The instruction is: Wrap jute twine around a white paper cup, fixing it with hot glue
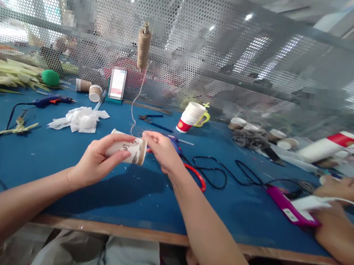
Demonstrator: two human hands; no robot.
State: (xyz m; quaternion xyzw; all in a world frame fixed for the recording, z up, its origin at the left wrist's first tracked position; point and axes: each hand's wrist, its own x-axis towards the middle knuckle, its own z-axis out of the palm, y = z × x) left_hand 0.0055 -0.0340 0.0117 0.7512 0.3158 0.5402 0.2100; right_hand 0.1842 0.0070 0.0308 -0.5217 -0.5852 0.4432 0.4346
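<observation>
My left hand [99, 160] is wrapped round a white paper cup [128, 148] held on its side above the blue table [139, 194]. My right hand [161, 148] is closed in a pinch at the cup's twine-wrapped end. A thin twine strand [138, 99] runs up from the cup to a hanging twine spool [143, 45] in front of the mesh panel.
A blue glue gun [51, 100], white scraps [80, 118], stacked cups [191, 117], pliers [153, 121], black cables [220, 174] and red-handled scissors [196, 176] lie on the table. At the right, another person's hands [347, 188] work near a purple glue gun [287, 205].
</observation>
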